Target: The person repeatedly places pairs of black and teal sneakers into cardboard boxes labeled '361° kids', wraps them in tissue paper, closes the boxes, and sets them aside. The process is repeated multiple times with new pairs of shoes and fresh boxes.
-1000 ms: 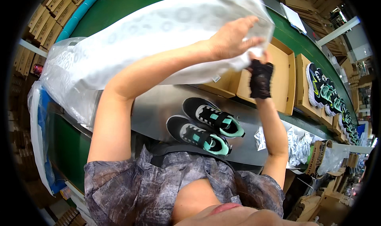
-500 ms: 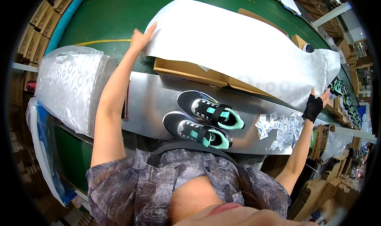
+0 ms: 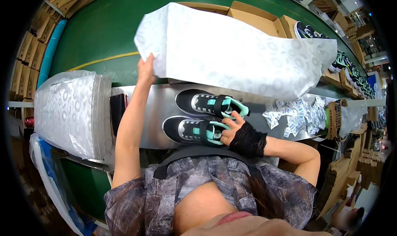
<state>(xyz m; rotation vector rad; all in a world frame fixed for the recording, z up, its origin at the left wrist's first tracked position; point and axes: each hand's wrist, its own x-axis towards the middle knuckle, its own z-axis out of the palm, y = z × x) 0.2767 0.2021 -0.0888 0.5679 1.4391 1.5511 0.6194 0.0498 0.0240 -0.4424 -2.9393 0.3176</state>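
A wide white sheet of wrapping paper with a pale ring print (image 3: 231,49) is spread over a cardboard box (image 3: 256,20), most of which it hides. My left hand (image 3: 146,69) pinches the sheet's near left edge. Two black sneakers with mint-green linings and straps lie side by side on the metal ledge, toes to the left: the far sneaker (image 3: 193,101) and the near sneaker (image 3: 175,128). At their heels is my right hand (image 3: 237,130), in a black lace fingerless glove, its fingers hooked at the shoe openings.
Small white packets (image 3: 297,116) lie scattered right of the sneakers. A plastic-wrapped stack of printed paper (image 3: 66,114) stands at the left. More boxed sneakers (image 3: 353,74) line the green conveyor belt (image 3: 111,33) on the right. A dark flat case (image 3: 118,107) lies beside my left forearm.
My right hand has let go of the sheet's right end and come to the sneakers' heels. My left hand, still on the paper, has moved down slightly. The sheet has settled lower.
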